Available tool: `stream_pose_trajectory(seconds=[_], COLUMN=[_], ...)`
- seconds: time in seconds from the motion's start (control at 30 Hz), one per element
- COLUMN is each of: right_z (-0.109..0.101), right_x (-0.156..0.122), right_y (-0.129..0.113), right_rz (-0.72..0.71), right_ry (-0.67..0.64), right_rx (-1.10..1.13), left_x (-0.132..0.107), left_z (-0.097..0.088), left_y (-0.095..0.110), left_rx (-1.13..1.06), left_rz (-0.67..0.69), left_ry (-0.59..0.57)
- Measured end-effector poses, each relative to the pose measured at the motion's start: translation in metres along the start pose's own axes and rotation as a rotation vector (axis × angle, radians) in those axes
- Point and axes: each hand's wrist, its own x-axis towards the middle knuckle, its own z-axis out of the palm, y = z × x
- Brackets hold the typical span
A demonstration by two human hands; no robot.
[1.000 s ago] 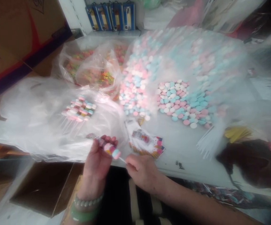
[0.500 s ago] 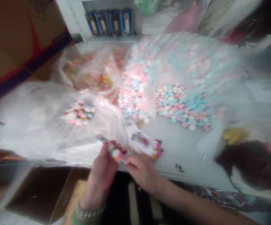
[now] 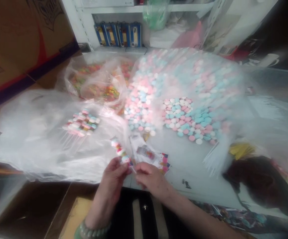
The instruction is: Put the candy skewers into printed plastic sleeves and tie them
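My left hand [image 3: 114, 177] is closed around the lower part of a candy skewer [image 3: 119, 150], whose pink, white, blue and red pieces point up and away to the left. It seems to be in a clear printed wrapper, though blur hides the detail. At its near end the fingers of my right hand [image 3: 150, 179] are pinched together; whether they grip the stick or the wrapper I cannot tell. Just beyond lie printed clear bags [image 3: 146, 152] in a fanned stack. Several finished candy skewers [image 3: 83, 122] rest together on plastic sheeting to the left.
Pink, white and blue candies [image 3: 183, 116] spill from a large clear bag at the back. Behind on the left is a bag of orange and green gummies [image 3: 94, 83]. White sticks [image 3: 212, 159], yellow strips [image 3: 241, 150] and a dark brown bag [image 3: 255, 186] lie to the right.
The candy skewer has turned more upright, and my left hand has slid toward its near end. The view has tilted up slightly, showing more of the shelf.
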Motion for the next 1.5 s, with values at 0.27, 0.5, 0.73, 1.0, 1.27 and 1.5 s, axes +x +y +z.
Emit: stream_pose_trajectory(seconds=[0.27, 0.5, 0.73, 1.0, 1.27, 1.5], right_z=[0.008, 0.011, 0.027, 0.028, 0.016, 0.022], right_x=[0.006, 0.002, -0.001, 0.017, 0.015, 0.021], right_y=[0.009, 0.003, 0.009, -0.005, -0.005, -0.026], right_rz=[-0.196, -0.468, -0.763, -0.444, -0.232, -0.301], right_ry=[0.109, 0.094, 0.292, 0.087, 0.031, 0.077], right_rx=[-0.131, -0.205, -0.844, -0.425, 0.006, 0.15], left_x=[-0.005, -0.009, -0.009, -0.016, -0.008, -0.013], left_z=[0.005, -0.003, 0.004, 0.011, -0.015, -0.003], left_y=[-0.01, -0.012, -0.015, -0.011, 0.0, -0.001], left_rx=[-0.061, -0.121, -0.279, -0.313, 0.093, 0.255], left_rz=[-0.145, -0.125, -0.076, -0.198, 0.091, -0.117], left_ry=[-0.22, -0.249, -0.031, -0.148, -0.211, -0.293])
